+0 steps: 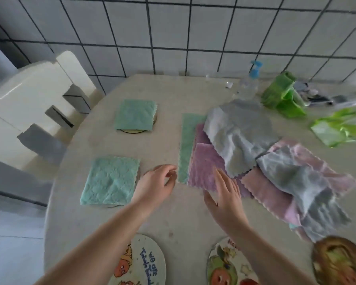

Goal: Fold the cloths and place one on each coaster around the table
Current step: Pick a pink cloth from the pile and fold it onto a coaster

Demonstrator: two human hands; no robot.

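Already two folded teal cloths sit on coasters at nine and eleven o'clock on the surface. Left hand hovers loosely curled, empty; right hand, fingers spread, touches the purple cloth in the pile at two o'clock.

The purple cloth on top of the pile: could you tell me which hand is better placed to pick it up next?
Right, probably. The right hand already lies over the purple cloth, while the left hand hovers beside the pile, empty.

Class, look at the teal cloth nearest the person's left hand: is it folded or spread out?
Folded: the near teal cloth lies as a compact square with layered edges.
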